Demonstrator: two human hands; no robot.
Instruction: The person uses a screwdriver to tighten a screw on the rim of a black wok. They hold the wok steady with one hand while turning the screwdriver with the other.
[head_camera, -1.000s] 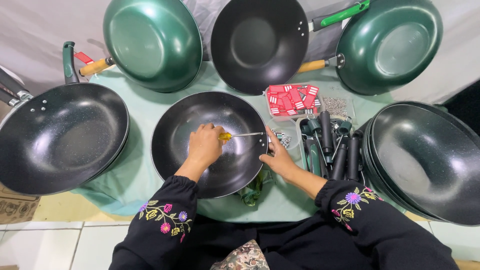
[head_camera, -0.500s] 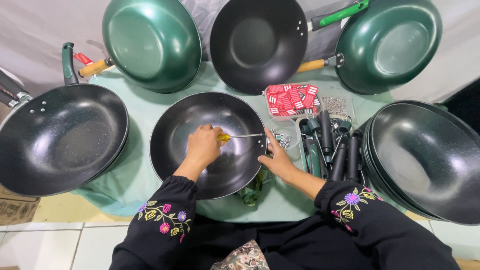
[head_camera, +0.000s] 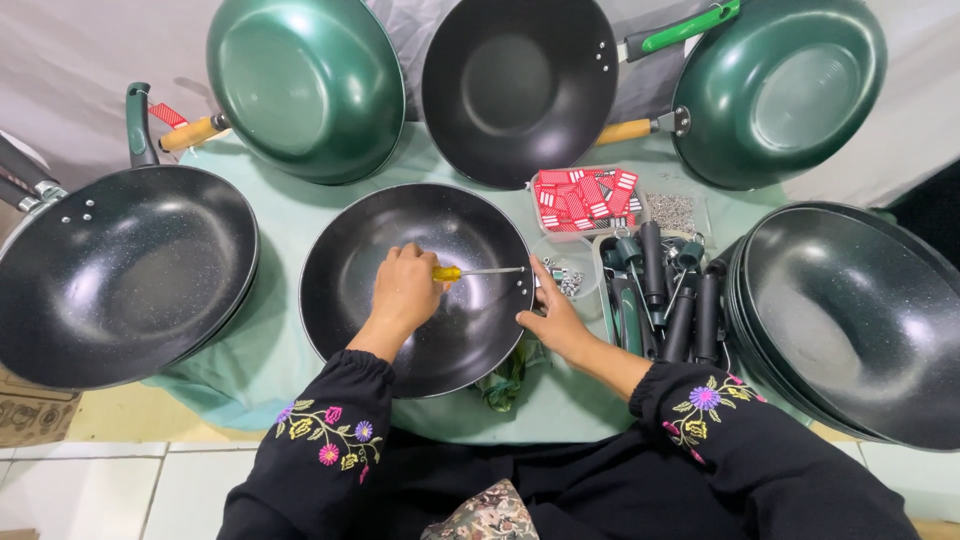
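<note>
Screwdriver (head_camera: 470, 272) in left hand (head_camera: 405, 290), right hand (head_camera: 555, 318) steadying pan (head_camera: 350, 260)

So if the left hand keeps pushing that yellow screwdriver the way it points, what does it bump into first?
Most likely the right-hand wall of the black round pan, where the left hand aims the yellow-handled screwdriver. The right hand rests just outside that rim; depth is hard to judge.

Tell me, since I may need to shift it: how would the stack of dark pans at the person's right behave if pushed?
The stack of dark pans would probably feel heavy, since several rims nest together. Their rounded sides suggest it may rock rather than slide flat. It overhangs the green cloth at the table's edge, so a push outward might tip it.
</note>
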